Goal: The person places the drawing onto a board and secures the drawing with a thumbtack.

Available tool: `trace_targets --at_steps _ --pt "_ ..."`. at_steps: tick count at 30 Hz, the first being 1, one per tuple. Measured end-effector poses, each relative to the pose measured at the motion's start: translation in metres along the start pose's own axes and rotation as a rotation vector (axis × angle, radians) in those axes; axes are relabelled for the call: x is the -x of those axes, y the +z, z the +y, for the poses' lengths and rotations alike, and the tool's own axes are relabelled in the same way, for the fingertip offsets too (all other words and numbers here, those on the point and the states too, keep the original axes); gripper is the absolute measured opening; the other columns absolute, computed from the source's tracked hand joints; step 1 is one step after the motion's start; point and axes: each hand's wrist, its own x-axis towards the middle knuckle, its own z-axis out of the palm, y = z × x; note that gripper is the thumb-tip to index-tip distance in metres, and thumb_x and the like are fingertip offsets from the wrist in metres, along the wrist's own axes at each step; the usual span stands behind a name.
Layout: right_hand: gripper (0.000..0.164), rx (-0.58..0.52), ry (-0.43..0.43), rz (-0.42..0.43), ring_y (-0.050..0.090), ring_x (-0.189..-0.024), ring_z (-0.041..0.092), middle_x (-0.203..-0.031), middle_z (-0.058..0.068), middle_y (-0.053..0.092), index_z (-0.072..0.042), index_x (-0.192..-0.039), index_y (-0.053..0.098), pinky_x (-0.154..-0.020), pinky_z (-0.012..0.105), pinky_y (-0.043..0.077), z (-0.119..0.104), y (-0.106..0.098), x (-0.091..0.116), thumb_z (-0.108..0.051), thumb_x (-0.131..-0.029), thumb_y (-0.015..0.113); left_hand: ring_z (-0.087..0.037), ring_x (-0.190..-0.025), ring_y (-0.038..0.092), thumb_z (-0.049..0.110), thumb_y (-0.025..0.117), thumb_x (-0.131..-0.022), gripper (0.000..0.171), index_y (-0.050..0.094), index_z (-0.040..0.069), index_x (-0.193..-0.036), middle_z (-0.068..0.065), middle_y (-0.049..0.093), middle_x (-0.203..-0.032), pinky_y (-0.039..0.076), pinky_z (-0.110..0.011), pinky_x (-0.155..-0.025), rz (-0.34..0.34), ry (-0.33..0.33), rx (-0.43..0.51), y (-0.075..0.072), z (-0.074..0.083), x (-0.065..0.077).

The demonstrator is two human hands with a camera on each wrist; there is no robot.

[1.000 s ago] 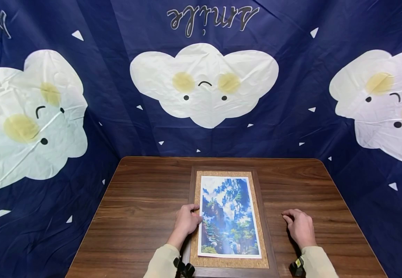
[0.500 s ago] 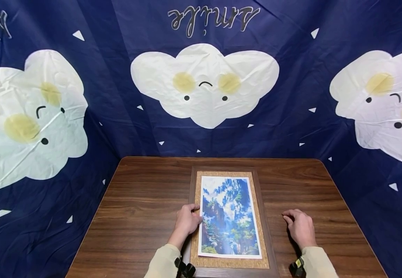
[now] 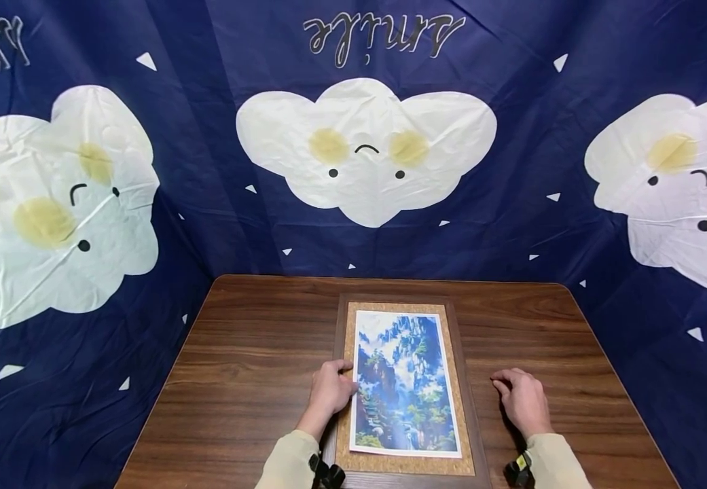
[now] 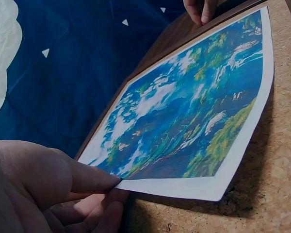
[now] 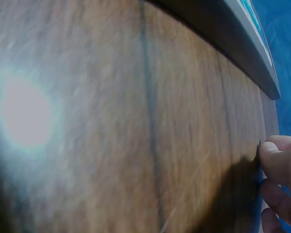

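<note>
My left hand (image 3: 331,390) pinches the left edge of a printed landscape picture (image 3: 407,380) between thumb and fingers. The white-bordered sheet shows blue mountains and green trees. It lies over a cork board (image 3: 420,464) in a brown frame, and in the left wrist view its near corner curls up, throwing a shadow on the cork. To the right of the board, my right hand (image 3: 525,401) is low over the table, thumb and forefinger together. At those fingertips the right wrist view shows a small dark thing (image 5: 260,144), too little visible to name.
The board's brown frame (image 3: 474,435) makes a raised edge on the wooden table (image 3: 255,339). Dark blue cloth (image 3: 206,170) with white clouds hangs behind and at both sides. Each wrist carries a black camera, such as the one by the left sleeve (image 3: 286,462).
My right hand has shifted slightly left, toward the board. The left hand keeps its pinch on the picture, and the head view has turned a little.
</note>
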Motion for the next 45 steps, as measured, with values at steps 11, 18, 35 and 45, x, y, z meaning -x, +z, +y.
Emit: trace_targets --at_steps 11,18,35,45 --pt "0.006 -0.060 -0.025 0.012 0.073 -0.095 0.039 -0.099 0.013 0.078 -0.006 -0.094 0.080 -0.080 0.059 0.057 -0.011 0.005 -0.013 -0.003 -0.089 0.081 -0.017 -0.073 0.071 0.000 0.085 -0.074 0.043 0.078 0.004 -0.116 -0.002 0.076 -0.075 0.057 -0.044 -0.082 0.006 0.000 -0.004 -0.001 0.004 -0.001" --pt "0.007 -0.102 -0.074 0.043 0.075 -0.087 0.036 -0.092 0.010 0.076 -0.007 -0.092 0.080 -0.078 0.057 0.058 -0.022 0.010 -0.024 -0.001 -0.089 0.080 -0.017 -0.073 0.071 0.000 0.084 -0.074 0.042 0.078 0.003 -0.115 -0.001 0.075 -0.072 0.057 -0.043 -0.080 0.022 0.013 -0.005 0.001 0.005 -0.001" --pt "0.007 -0.203 -0.113 0.026 0.074 -0.090 0.036 -0.097 0.012 0.078 -0.005 -0.095 0.081 -0.080 0.055 0.058 -0.061 0.022 -0.046 0.000 -0.091 0.078 -0.024 -0.079 0.068 0.000 0.083 -0.073 0.041 0.078 0.003 -0.114 -0.001 0.072 -0.071 0.056 -0.046 -0.080 0.032 0.008 -0.029 0.002 0.000 0.004" --pt "0.007 -0.248 -0.099 -0.027 0.074 -0.092 0.034 -0.098 0.011 0.078 -0.005 -0.099 0.082 -0.084 0.055 0.058 -0.079 0.031 -0.061 -0.004 -0.094 0.078 -0.015 -0.070 0.069 -0.002 0.082 -0.074 0.041 0.077 0.001 -0.115 -0.001 0.074 -0.072 0.057 -0.041 -0.074 0.032 0.034 -0.011 0.003 0.001 0.002"
